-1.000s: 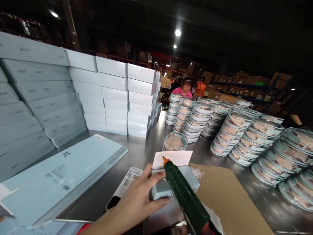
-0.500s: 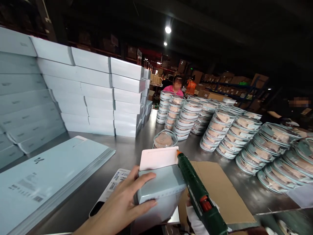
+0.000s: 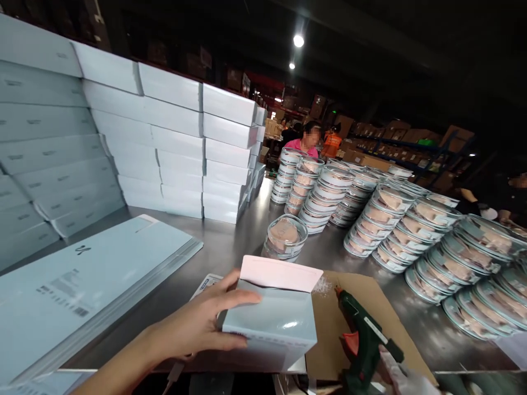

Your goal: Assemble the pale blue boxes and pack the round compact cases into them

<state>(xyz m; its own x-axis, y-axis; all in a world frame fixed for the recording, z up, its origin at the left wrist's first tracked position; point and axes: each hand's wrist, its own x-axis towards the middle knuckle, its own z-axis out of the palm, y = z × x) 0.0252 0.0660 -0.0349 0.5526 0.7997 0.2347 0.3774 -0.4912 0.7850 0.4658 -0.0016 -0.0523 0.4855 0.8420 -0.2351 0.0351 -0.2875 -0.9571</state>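
pinching the light blue box (image 3: 272, 315) at its left end: left hand (image 3: 209, 315), forefinger over the top face, thumb lower on the near face, box clamped between them. most of the box sticks out to the right of the grip. pale pink flap (image 3: 280, 274) stands up along the far edge of the top, past the fingers.

right hand (image 3: 397, 370) is down at the lower edge of view, against the rear of the green glue gun (image 3: 364, 326). can't tell if it's clamped or only touching (partly cut off from where i'm standing). gun is over the cardboard sheet (image 3: 325, 329), right of the box and apart from it, orange nozzle pointing away, red trigger facing the box.

one round clear-lidded tub (image 3: 285, 236) sits just beyond the flap on the metal table (image 3: 234, 241). tub stacks (image 3: 387, 225) to the right, flat blue cartons (image 3: 111, 269) piled left.
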